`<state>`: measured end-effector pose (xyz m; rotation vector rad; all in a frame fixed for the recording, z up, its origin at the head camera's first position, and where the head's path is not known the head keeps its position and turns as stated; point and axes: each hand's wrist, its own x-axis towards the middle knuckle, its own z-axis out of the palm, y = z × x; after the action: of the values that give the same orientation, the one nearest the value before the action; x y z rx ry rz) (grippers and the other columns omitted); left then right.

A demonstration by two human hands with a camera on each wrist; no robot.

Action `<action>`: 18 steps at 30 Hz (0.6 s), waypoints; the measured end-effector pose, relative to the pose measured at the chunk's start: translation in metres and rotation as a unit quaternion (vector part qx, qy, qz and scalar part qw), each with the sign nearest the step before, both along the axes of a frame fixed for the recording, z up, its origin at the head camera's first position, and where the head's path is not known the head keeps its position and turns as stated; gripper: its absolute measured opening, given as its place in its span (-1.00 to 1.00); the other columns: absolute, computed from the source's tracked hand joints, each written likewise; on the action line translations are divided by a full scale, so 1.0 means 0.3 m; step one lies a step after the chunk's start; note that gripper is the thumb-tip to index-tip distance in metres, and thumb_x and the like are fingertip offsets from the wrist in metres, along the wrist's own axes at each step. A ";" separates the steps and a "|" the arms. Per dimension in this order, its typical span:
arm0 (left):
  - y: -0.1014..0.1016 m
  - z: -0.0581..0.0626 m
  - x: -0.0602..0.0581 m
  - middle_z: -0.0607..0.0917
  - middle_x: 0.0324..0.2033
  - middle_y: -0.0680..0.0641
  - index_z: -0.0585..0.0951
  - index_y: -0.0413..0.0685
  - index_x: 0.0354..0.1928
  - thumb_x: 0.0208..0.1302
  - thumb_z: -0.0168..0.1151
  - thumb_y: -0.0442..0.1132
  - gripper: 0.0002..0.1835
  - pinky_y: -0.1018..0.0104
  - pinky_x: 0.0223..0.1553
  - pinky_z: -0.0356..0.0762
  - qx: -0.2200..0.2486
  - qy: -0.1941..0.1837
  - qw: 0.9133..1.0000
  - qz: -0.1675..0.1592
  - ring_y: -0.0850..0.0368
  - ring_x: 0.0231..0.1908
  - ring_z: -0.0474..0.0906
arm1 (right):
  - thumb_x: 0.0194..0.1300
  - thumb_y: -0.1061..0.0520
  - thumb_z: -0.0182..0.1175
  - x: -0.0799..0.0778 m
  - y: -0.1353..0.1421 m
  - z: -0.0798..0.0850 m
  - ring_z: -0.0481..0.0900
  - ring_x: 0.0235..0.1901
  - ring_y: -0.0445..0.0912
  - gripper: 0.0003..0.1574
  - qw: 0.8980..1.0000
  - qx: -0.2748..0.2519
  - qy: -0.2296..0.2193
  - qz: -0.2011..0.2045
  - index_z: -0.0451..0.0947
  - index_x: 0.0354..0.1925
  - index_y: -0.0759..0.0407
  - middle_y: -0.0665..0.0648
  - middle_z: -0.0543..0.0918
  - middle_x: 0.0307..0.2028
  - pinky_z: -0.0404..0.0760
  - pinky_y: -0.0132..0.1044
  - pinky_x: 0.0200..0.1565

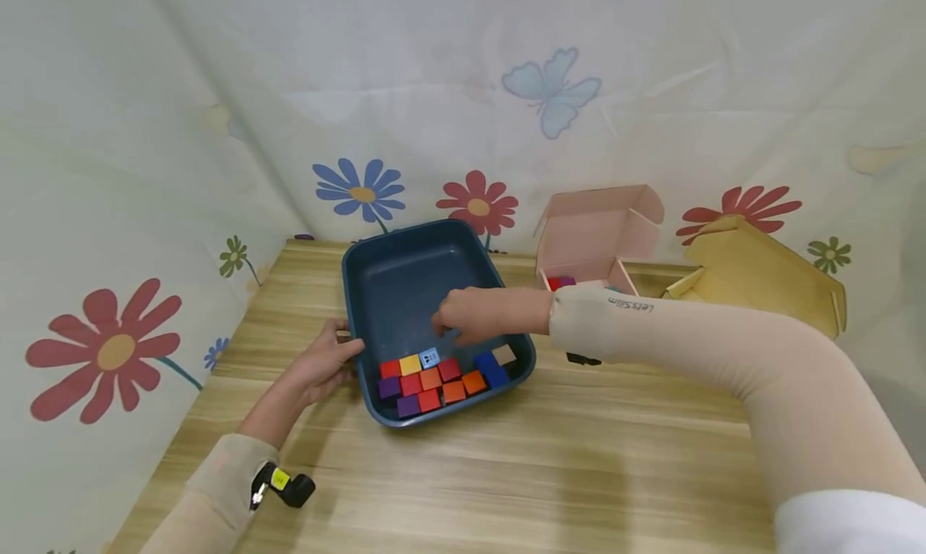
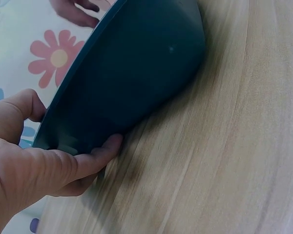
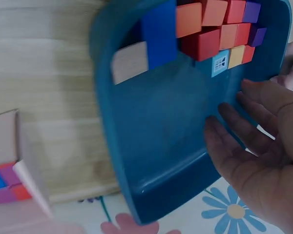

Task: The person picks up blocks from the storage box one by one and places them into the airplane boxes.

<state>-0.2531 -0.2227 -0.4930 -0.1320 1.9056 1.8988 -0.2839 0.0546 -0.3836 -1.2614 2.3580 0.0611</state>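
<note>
A dark blue deep tray [image 1: 394, 301] stands on the wooden table, with several coloured wooden blocks gathered along its near side. Among them are a light blue block with a window print [image 3: 219, 63], a long blue block [image 3: 158, 34] and a beige block [image 3: 130, 62]. My left hand [image 1: 321, 367] grips the tray's left side, its thumb at the rim and its fingers against the outer wall [image 2: 112, 97]. Over the tray's middle hovers my right hand [image 1: 477, 313], fingers loosely bent and nothing between them, just behind the window block in the head view.
Right of the tray stands an opened pink box [image 1: 589, 224] with a few small blocks [image 3: 10, 183] inside. A yellow box [image 1: 760, 277] sits farther right, partly behind my right forearm. A flower-printed curtain [image 1: 412, 128] borders the table [image 1: 506, 482] at the back and left.
</note>
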 end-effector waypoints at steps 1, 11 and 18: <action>-0.001 0.000 0.000 0.09 0.29 -0.36 -0.16 -0.19 0.40 0.45 -0.06 -0.41 -0.35 0.23 -0.22 0.60 0.000 -0.001 1.000 0.001 0.02 -0.06 0.47 | 0.42 0.11 0.28 -0.002 -0.013 -0.009 0.63 0.06 -0.08 -0.57 1.000 -0.002 -0.004 -0.004 0.60 0.22 0.14 0.12 0.68 0.12 0.63 -0.28 0.08; -0.004 -0.011 -0.002 0.17 0.24 -0.33 -0.10 -0.18 0.39 0.45 -0.05 -0.41 -0.38 0.27 -0.25 0.57 -0.008 0.000 1.000 0.001 0.06 -0.13 0.46 | 0.39 0.09 0.32 -0.015 -0.139 -0.116 0.60 0.03 -0.13 -0.44 0.999 0.015 -0.031 -0.018 0.53 0.31 0.12 0.10 0.61 0.21 0.61 -0.28 0.10; -0.006 -0.009 0.003 0.17 0.20 -0.30 -0.10 -0.17 0.36 0.43 -0.03 -0.41 -0.38 0.26 -0.26 0.55 -0.004 0.005 1.000 -0.003 0.06 -0.12 0.44 | 0.35 0.17 0.35 -0.023 -0.189 -0.164 0.54 -0.09 -0.12 -0.44 0.998 0.033 -0.040 -0.028 0.54 0.29 0.05 0.04 0.62 0.09 0.64 -0.31 -0.01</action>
<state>-0.2520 -0.2244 -0.4958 -0.1194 1.9179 1.8900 -0.2909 -0.0021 -0.4327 -1.1463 2.3026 0.0690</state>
